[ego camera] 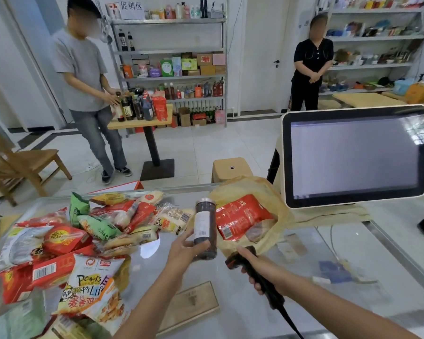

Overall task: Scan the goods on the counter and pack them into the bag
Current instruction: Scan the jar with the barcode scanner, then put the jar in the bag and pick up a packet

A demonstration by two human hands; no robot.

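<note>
Head cam looks down on the glass tabletop point(255, 309); the biggest thing on it is the checkout screen point(355, 157) off to the right, then the heap of snack packs point(83, 236) on the left, then the yellowish plastic bag point(252, 189) lying open between the two with a red pack point(242, 216) inside. The item being scanned is a dark jar point(205, 223) with a grey cap; it's held up above the tabletop just in front of the bag's mouth, nearly upright, white label and barcode facing the camera.

Handling guess: rigid, smooth-walled, probably heavy for its size if it's full (can't tell glass from plastic, so I'd treat it as breakable); the sides look slick, so take it round the body rather than by the cap, and lower it into the bag beside that soft red pack instead of dropping it.

Then the black scanner point(233, 261), nose aimed up toward the jar's base, near it but apart as far as I can see.

Left grip point(189, 243) is wrapped round the jar's lower half, thumb across the front under the label; right grip point(255, 271) is clenched round the scanner's handle, forefinger lying along the top.
</note>
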